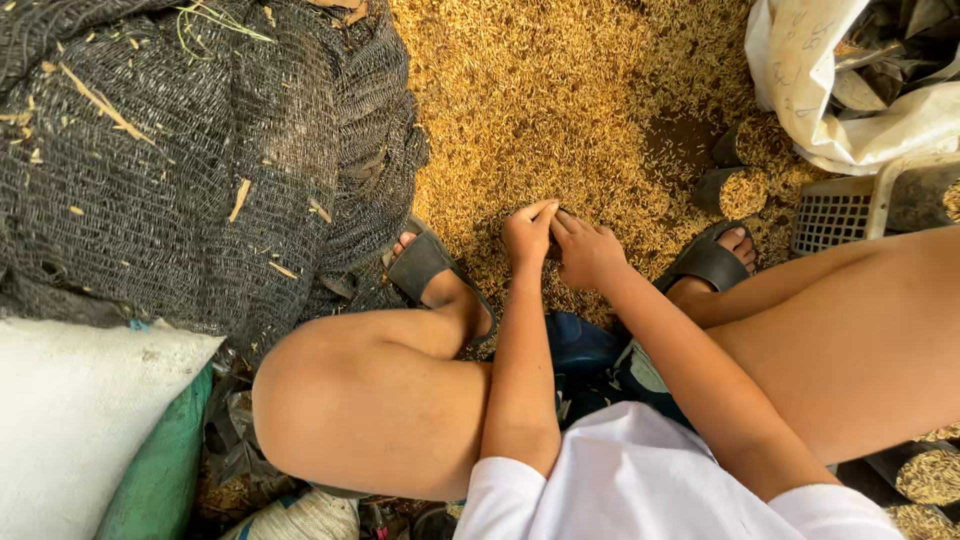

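View from the head camera, looking down between the knees of a crouching person. The left hand [526, 236] and the right hand [586, 250] meet at the fingertips and rest on a bed of golden grain [560, 90] that covers the ground. Both hands have the fingers drawn together and curled downward onto the grain; whether they pinch any of it cannot be told. The grain lies directly under the hands and spreads upward across the middle of the view. A foot in a black sandal [425, 265] stands just left of the hands, another black sandal [708, 262] just right. A heap of dark netting [190, 150] lies at the left, flecked with straw. A white sack [810, 80] and a pale plastic basket [850, 205] sit at the upper right. A second white sack [70, 410] fills the lower left.
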